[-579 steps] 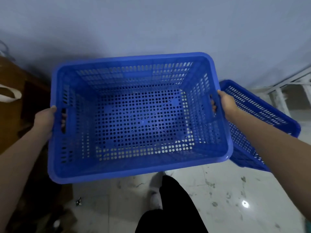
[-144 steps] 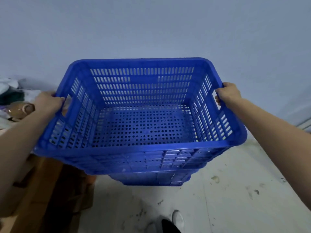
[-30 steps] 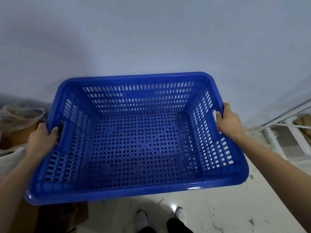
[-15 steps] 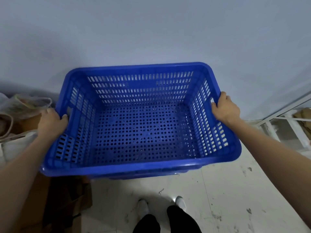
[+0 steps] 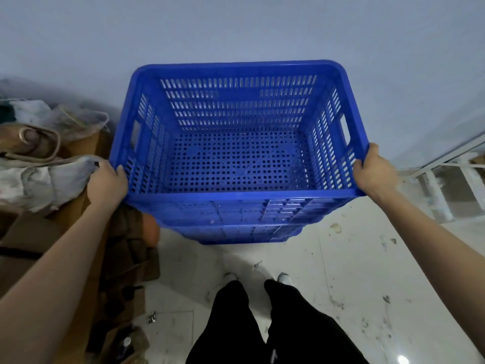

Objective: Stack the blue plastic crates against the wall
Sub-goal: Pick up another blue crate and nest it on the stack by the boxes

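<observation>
While you stand facing the pale blue-grey wall (image 5: pixel 236 27), your left hand (image 5: pixel 106 183) and right hand (image 5: pixel 375 170) are each closed around a near corner of the rim of the top blue perforated plastic crate (image 5: pixel 236 198). It sits nested on further blue crates (image 5: pixel 241 235) at 12 o'clock, its far rim against the wall. Crumpled cloth bags (image 5: pixel 34 179) on brown cardboard boxes (image 5: pixel 39 232) lie at 9 o'clock, just beside the stack.

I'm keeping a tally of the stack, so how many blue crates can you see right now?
At least 3. The top crate is gripped at its near corners by the left hand and right hand. Below it, a second rim and a third rim show. More may be hidden underneath.
</observation>
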A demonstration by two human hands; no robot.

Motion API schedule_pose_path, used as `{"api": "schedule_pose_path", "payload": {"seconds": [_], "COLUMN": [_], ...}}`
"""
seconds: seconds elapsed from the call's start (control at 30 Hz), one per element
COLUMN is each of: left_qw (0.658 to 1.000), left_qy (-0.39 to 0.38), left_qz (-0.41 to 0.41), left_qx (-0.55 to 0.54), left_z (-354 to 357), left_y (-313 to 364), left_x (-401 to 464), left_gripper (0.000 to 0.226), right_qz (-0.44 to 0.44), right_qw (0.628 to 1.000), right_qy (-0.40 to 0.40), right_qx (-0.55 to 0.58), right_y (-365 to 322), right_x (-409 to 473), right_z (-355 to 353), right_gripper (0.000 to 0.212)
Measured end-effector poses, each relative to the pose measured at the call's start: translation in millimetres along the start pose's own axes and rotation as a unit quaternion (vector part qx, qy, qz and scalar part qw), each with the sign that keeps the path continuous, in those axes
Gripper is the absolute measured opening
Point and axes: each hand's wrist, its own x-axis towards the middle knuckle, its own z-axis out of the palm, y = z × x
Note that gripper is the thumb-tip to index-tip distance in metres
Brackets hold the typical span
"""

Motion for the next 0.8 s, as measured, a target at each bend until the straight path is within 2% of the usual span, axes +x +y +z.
{"api": "schedule_pose_path", "payload": {"seconds": [0.23,0.6,0.73,0.8], "left_qw": [1.0,0.999,0.999,0.998], "left_qy": [0.008,0.022,-0.017,-0.042], "left_qz": [-0.018,-0.029,-0.032,-0.036], "left_qx": [-0.015,-0.016,-0.012,-0.002], "left_z": [3,11,9,5], "left_y": [-1,-5,-7,4], "left_x": [2,10,15,32], "left_gripper": [0.046,0.04,0.039,0.041], "right_qz": [0.02,0.017,0.022,0.016], "right_qw": [0.999,1.0,0.999,0.998], "right_qy": [0.031,0.024,-0.006,-0.012], "right_qx": [0.011,0.007,-0.043,-0.061], "right_y": [-3,-6,-6,-13], "right_x": [-5,-4,0,17], "right_z": [1,-2,-5,-5], "right_gripper": [0.035,0.033,0.032,0.038]}}
